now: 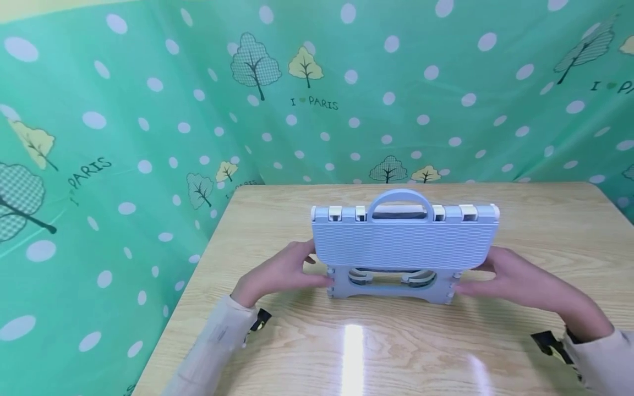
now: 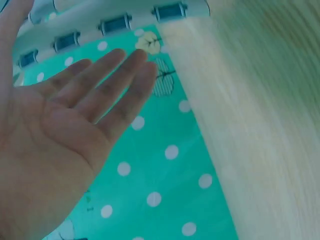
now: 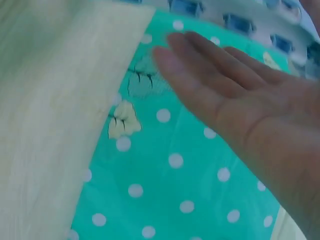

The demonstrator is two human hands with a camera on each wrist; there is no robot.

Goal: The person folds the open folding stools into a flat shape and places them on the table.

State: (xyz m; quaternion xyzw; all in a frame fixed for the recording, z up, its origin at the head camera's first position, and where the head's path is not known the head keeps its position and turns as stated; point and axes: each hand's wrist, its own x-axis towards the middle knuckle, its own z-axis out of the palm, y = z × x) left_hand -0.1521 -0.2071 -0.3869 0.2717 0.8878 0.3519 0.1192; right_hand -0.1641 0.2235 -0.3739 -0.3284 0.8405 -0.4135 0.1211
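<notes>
A light blue folding step stool stands on the wooden table, its woven-pattern top panel tilted toward me. Its arched carry handle rises from the upper edge, and a leg panel with an oval cutout shows below. My left hand is at the stool's left side, thumb at the leg panel's edge; the fingertips are partly hidden behind the stool. On the other side, my right hand mirrors it, thumb at the right leg edge. Both wrist views show straight, slightly spread fingers near the stool's hinged edge.
The wood-grain table carries bright light reflections near its front. A green dotted cloth printed with trees hangs behind the table and along its left side. Dark straps sit at both wrists, by the pale sleeves.
</notes>
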